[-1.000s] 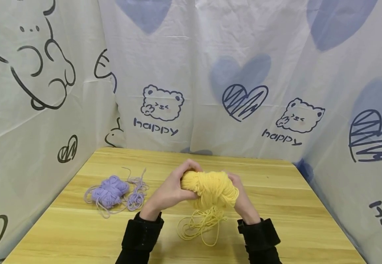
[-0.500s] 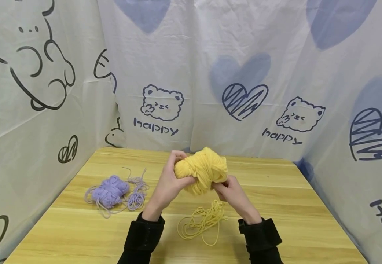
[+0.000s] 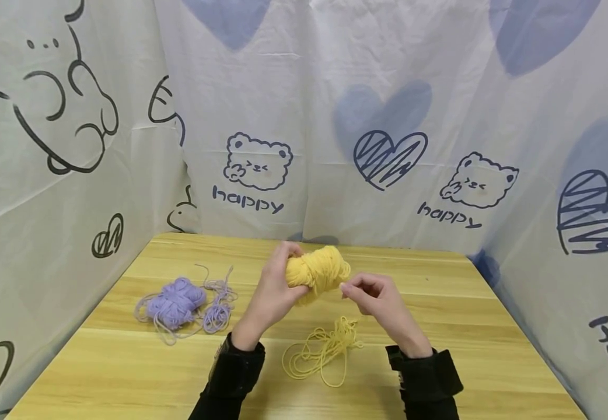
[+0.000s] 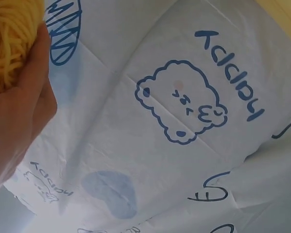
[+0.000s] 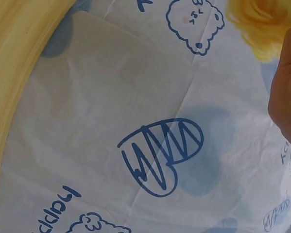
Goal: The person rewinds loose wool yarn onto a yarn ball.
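My left hand (image 3: 283,280) grips a ball of yellow yarn (image 3: 317,269) held up above the wooden table (image 3: 440,303). In the left wrist view the yarn (image 4: 9,34) shows at the top left against that hand (image 4: 19,111). My right hand (image 3: 353,289) has its fingers curled, and its fingertips pinch at the ball's lower right edge. In the right wrist view the yarn (image 5: 259,22) is at the top right, beside the hand (image 5: 286,97). A loose tangle of yellow strands (image 3: 320,350) lies on the table below both hands.
A purple yarn bundle (image 3: 175,303) with loose loops lies on the table to the left. White printed cloth (image 3: 304,116) with bears and hearts walls in the table at the back and on both sides. Black sleeves (image 3: 236,373) cover both wrists.
The yellow ball was lifted and turned. My right hand has let go of its bulk and now pinches at its right edge, while my left hand keeps its grip.
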Motion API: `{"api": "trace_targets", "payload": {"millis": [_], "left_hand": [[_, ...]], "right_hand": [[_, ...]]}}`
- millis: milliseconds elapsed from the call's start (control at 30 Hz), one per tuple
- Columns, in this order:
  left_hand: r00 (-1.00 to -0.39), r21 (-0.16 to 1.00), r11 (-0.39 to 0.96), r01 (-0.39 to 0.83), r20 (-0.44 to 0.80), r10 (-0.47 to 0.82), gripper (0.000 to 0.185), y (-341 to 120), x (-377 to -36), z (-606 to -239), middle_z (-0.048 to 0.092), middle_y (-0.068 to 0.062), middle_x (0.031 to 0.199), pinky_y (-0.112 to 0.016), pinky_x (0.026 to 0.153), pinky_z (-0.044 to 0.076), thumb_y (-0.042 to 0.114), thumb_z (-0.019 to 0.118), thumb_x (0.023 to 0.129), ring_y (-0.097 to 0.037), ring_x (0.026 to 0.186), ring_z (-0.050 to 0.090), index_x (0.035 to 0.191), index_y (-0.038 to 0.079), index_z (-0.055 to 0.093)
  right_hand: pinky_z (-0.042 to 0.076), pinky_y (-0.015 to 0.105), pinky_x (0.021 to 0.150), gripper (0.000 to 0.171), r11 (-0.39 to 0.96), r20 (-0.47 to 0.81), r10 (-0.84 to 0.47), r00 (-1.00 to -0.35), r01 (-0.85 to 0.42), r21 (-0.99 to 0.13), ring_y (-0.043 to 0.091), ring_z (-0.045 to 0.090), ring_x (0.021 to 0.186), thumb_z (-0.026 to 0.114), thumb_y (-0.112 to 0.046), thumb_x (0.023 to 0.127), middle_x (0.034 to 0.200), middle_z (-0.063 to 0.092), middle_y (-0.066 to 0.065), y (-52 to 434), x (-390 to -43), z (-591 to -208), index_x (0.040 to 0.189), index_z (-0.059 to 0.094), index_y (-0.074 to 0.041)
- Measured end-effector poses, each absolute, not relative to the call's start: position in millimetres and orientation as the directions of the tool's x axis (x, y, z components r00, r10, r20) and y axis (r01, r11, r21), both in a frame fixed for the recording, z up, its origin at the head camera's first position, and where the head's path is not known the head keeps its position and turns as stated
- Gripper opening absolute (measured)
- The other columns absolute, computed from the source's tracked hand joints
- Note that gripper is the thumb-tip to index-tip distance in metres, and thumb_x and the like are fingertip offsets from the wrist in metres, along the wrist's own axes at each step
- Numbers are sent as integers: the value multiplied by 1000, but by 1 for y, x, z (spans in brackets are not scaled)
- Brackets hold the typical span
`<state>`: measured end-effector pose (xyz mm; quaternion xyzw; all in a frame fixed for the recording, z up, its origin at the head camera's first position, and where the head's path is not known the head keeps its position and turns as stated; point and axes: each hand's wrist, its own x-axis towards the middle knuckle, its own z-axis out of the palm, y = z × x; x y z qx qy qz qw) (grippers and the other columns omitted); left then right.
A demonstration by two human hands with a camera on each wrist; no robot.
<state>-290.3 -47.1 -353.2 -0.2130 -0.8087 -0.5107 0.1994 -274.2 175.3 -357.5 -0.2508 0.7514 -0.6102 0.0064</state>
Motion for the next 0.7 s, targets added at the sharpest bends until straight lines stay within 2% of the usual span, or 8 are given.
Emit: {"api": "trace_targets", "payload": {"millis": [133, 333, 533, 700], "left_hand": [[-816, 681, 465, 566, 543, 198, 60, -46, -290, -354, 56, -12, 111, -46, 93, 52, -15, 77, 59, -28, 105, 57, 108, 6, 51], [-824, 676, 473, 566, 477, 306, 59, -47, -287, -354, 56, -11, 115, -48, 92, 53, -17, 75, 58, -31, 109, 57, 106, 10, 55], [-752, 650, 390, 652, 492, 438, 56, -52, -287, -355, 59, -5, 110, -36, 88, 53, -17, 71, 60, -20, 102, 57, 104, 13, 55], [-680, 663, 266, 700, 503, 534, 54, -57, -285, -354, 59, -2, 108, -27, 84, 51, -13, 71, 62, -15, 97, 56, 106, 15, 55]], "right_hand": [[29, 32, 50, 12, 110, 328, -379, -865, -394, -912, 18, 29, 54, 58, -15, 96, 61, 34, 1, 179, -270, -355, 94, 64, -5], [30, 30, 49, 15, 106, 356, -317, -879, -406, -908, 15, 32, 54, 59, -13, 95, 61, 38, -4, 184, -271, -356, 95, 60, 2], [29, 32, 45, 6, 109, 394, -271, -878, -435, -894, 13, 34, 53, 60, -11, 94, 62, 41, -5, 185, -274, -358, 93, 63, -6], [31, 30, 47, 7, 121, 388, -274, -880, -432, -894, 13, 36, 56, 62, -13, 94, 67, 46, -4, 183, -276, -362, 94, 63, -6]]}}
